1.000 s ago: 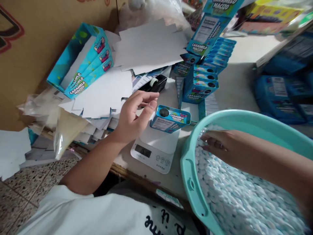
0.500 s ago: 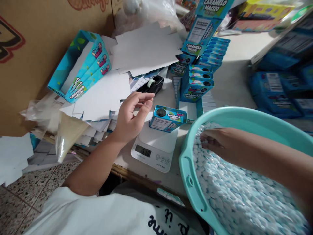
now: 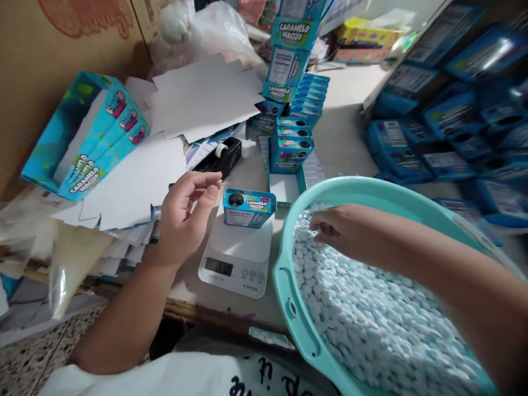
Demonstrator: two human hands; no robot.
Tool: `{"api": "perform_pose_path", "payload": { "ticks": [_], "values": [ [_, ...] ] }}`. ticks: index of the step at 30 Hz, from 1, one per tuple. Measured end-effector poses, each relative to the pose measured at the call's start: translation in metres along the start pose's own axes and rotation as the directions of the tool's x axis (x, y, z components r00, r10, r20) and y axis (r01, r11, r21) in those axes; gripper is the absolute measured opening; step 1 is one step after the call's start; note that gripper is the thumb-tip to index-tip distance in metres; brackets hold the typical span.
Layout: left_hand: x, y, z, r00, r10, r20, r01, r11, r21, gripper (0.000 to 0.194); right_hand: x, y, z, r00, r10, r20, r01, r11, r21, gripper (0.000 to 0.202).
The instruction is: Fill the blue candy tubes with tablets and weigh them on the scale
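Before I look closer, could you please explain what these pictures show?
There is no machine: a person works with bare hands, and every picture comes from one camera worn on the head, looking forward and down. The left hand, loosely curled, appears to hold nothing; it is beside a small blue box on a white digital scale. The right hand reaches into small pale pieces in a turquoise tub; whether it grips any is unclear. Beyond, more blue boxes stand near a black tape dispenser.

A blue printed box (image 3: 249,210), dark round spot uppermost, sits toward the far edge of the scale (image 3: 241,247); white-and-pale-blue candies (image 3: 367,308) lie against the left edge of the tub (image 3: 284,273).
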State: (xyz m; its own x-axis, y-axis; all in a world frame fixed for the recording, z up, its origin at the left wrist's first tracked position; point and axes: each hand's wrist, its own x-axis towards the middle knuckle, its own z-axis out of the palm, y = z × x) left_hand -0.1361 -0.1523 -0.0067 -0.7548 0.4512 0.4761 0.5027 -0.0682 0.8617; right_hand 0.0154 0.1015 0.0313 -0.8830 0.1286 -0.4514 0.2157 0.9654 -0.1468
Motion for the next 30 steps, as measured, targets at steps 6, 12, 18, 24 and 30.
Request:
{"api": "perform_pose_path", "payload": {
  "ticks": [6, 12, 18, 24, 30],
  "values": [
    [0.000, 0.006, -0.002, 1.000, 0.028, -0.007, -0.028, 1.000, 0.013, 0.017, -0.015, -0.009, -0.030, 0.964, -0.116, -0.238, 0.115, 0.993, -0.021, 0.025],
    [0.002, 0.005, -0.003, 0.998, 0.063, -0.006, -0.063, 0.996, 0.056, 0.017, -0.006, -0.051, -0.058, 0.765, -0.407, -0.500, 0.445, 0.895, -0.048, 0.026],
    [0.006, -0.001, -0.002, 0.996, 0.081, -0.029, -0.077, 0.990, 0.121, 0.021, 0.029, -0.095, -0.078, 0.825, -0.496, -0.270, 0.528, 0.847, 0.057, 0.020],
    [0.006, -0.002, -0.003, 0.996, 0.078, -0.034, -0.074, 0.991, 0.113, 0.030, 0.044, -0.102, -0.080, 0.841, -0.501, -0.205, 0.527, 0.844, 0.098, 0.023],
    [0.004, 0.001, -0.003, 0.997, 0.074, -0.033, -0.070, 0.990, 0.119, 0.032, 0.029, -0.098, -0.076, 0.832, -0.418, -0.364, 0.439, 0.898, -0.029, 0.028]
  ]
}}
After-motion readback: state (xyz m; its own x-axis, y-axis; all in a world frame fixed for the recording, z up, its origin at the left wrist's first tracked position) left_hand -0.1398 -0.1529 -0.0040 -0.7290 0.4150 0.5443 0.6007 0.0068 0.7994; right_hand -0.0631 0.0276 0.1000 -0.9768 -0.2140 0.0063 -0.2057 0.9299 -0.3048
